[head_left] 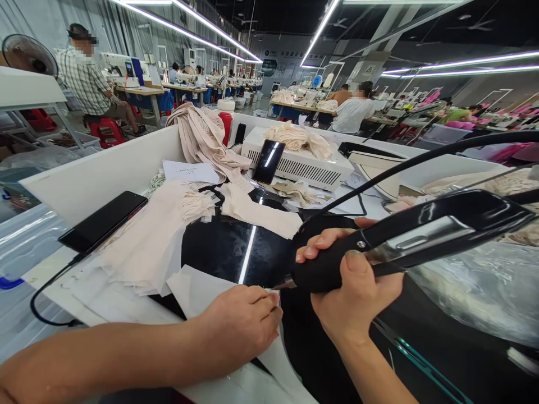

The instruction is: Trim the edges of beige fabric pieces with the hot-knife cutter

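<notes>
My right hand (356, 286) is wrapped round a black corded handheld tool (404, 238) with a silver lever and a narrow metal tip. The tip points left, close to the fingertips of my left hand (248, 317). Those fingers are curled and pressed together on a white sheet (206, 292), near its edge; whether it is paper or cloth I cannot tell. Under both hands lies a glossy black surface (214, 252). Just beyond is a cream fabric strip (265, 212), and to the left spreads a stack of cream fabric pieces (147, 235).
A black phone (103, 221) on a cable lies at the left edge; another phone (268, 161) leans against a white vented box (295, 160). Clear plastic (484, 286) sits at right. The tool's black cord (421, 161) arches overhead. Beyond the low white walls, people sit at sewing machines.
</notes>
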